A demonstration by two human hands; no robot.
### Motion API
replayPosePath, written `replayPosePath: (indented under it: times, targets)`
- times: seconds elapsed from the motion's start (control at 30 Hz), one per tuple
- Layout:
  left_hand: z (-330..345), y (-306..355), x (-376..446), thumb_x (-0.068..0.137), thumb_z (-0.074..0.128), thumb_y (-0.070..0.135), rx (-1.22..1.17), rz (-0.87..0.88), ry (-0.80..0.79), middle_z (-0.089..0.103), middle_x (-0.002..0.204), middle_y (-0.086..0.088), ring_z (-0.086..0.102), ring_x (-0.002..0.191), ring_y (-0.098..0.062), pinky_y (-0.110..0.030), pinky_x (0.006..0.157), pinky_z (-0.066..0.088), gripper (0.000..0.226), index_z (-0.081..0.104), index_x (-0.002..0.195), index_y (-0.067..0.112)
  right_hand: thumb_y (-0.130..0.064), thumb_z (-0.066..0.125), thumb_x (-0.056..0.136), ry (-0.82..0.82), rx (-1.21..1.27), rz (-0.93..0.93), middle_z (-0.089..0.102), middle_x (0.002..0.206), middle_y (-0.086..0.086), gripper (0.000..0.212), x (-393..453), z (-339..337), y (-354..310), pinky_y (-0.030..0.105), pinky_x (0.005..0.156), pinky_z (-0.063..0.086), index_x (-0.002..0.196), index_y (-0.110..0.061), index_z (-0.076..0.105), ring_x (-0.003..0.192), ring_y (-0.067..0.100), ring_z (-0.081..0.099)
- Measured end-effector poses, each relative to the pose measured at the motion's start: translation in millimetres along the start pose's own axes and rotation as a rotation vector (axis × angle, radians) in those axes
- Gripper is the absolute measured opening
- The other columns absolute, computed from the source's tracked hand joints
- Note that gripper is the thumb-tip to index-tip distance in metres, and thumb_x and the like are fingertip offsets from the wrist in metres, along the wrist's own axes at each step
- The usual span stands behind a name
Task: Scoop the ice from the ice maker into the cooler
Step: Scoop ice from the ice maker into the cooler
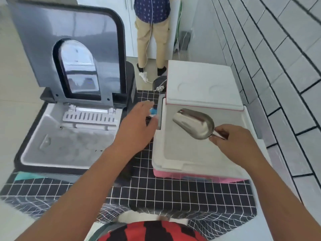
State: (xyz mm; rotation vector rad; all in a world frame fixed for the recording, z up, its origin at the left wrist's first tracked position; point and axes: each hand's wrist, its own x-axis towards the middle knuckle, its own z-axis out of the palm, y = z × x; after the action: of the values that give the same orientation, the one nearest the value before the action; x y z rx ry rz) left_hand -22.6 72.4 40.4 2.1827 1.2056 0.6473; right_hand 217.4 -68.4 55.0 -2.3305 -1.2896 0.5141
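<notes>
My right hand (234,141) pinches the handle of the empty metal scoop (194,123) over the open cooler (199,153), my left hand (137,126) hovers flat-fingered between cooler and open ice maker (69,133), holding nothing.

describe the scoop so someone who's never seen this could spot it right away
Find the open white foam cooler with the pink base on the right. Over its opening, the right hand pinches a shiny metal scoop by its handle. Nothing else nearby is polished metal.
</notes>
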Motion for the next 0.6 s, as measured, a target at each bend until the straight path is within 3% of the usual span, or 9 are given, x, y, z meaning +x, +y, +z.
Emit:
replayPosePath:
  times: [0.1, 0.2, 0.33, 0.47, 0.6]
  targets:
    - [-44.7, -19.0, -14.3, 0.097, 0.051, 0.033, 0.028, 0.099, 0.149, 0.054, 0.138, 0.006, 0.061, 0.113, -0.011, -0.033, 0.097, 0.05, 0.041, 0.055, 0.135, 0.02, -0.039, 0.065, 0.082, 0.015, 0.012, -0.101, 0.058, 0.064, -0.019, 0.016, -8.0, -1.7, -46.2, 0.03, 0.056, 0.042, 0.068, -0.036, 0.057, 0.061, 0.003, 0.053]
    - [-86.7, -57.9, -34.6, 0.097, 0.049, 0.032, 0.111, 0.031, 0.259, 0.061, 0.129, 0.003, 0.062, 0.106, -0.013, -0.035, 0.086, 0.055, 0.037, 0.061, 0.129, 0.02, -0.04, 0.064, 0.083, -0.009, -0.016, -0.196, 0.059, 0.067, -0.02, 0.008, -16.5, 1.7, -104.7, 0.03, 0.059, 0.044, 0.077, -0.036, 0.06, 0.063, 0.003, 0.054]
    - [-133.4, -121.0, -56.7, 0.094, 0.055, 0.027, 0.231, -0.055, 0.331, 0.064, 0.128, -0.008, 0.061, 0.113, -0.028, -0.037, 0.098, 0.047, 0.036, 0.064, 0.126, 0.012, -0.034, 0.061, 0.084, 0.008, -0.329, -0.39, 0.06, 0.073, -0.013, 0.004, -27.6, 22.8, -181.6, 0.031, 0.061, 0.044, 0.081, -0.031, 0.061, 0.07, 0.013, 0.055]
    - [-159.9, -172.5, -62.9, 0.09, 0.063, 0.026, 0.393, -0.131, 0.209, 0.052, 0.141, -0.013, 0.049, 0.13, -0.036, -0.057, 0.11, 0.032, 0.047, 0.059, 0.132, 0.006, -0.017, 0.06, 0.075, 0.067, -0.796, -0.577, 0.042, 0.067, -0.01, 0.02, -39.8, 56.3, -246.1, 0.033, 0.069, 0.029, 0.071, -0.028, 0.044, 0.068, 0.018, 0.043]
    - [-166.5, -197.7, -58.3, 0.092, 0.063, 0.017, 0.268, -0.125, 0.075, 0.025, 0.161, -0.002, 0.031, 0.144, -0.029, -0.051, 0.116, 0.027, 0.064, 0.037, 0.15, 0.012, -0.014, 0.058, 0.075, -0.051, -0.956, -0.594, 0.041, 0.068, -0.004, 0.027, -53.7, 91.1, -291.0, 0.04, 0.084, 0.032, 0.065, -0.027, 0.037, 0.073, 0.022, 0.043]
